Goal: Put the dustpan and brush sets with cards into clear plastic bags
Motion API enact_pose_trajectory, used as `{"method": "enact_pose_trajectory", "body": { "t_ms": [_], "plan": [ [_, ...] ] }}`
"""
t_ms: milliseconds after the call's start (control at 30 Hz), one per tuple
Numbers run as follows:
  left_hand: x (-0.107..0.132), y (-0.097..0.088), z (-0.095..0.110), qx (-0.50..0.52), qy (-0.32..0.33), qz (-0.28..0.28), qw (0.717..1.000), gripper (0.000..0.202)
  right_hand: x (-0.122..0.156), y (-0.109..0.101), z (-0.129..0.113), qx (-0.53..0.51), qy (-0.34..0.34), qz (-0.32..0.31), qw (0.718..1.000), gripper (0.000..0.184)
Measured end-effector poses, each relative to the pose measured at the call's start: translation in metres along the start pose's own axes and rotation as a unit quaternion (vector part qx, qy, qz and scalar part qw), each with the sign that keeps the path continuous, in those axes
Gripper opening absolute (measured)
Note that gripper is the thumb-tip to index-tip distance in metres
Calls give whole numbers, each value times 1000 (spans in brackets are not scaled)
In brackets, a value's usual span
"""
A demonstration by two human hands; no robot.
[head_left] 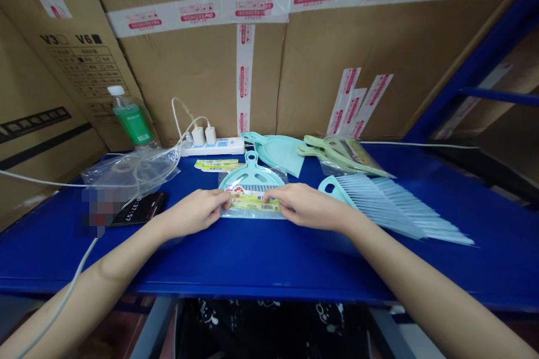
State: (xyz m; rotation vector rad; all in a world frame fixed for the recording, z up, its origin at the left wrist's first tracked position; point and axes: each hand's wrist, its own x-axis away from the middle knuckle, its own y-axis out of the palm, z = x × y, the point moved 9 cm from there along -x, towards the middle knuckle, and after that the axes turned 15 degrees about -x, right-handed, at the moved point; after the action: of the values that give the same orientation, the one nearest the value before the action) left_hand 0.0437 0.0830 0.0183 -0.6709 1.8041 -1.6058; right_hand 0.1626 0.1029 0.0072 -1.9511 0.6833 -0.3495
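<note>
Apparently smoothing the label (248,200), left hand (202,211) and right hand (309,207), half-curled, touch it at nine and three o'clock, grip unclear; dustpan (252,172) at twelve on the worktop (252,258). Next likely calls for even pressure.

Near the left edge of the worktop (261,263), pixelation (97,212) hides one end of a black device (145,210). The right hand (305,205) covers part of the label (248,199), its fine print unreadable; both forearms (421,275) are cut off.
</note>
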Motion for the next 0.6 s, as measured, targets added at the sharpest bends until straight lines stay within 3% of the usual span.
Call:
{"method": "enact_pose_trajectory", "body": {
  "t_ms": [600],
  "plan": [
    [0, 1, -1, -7, -7, -9, 1000, 20, 0, -2, -3, 3, -20, 14, 1000, 39]
  ]
}}
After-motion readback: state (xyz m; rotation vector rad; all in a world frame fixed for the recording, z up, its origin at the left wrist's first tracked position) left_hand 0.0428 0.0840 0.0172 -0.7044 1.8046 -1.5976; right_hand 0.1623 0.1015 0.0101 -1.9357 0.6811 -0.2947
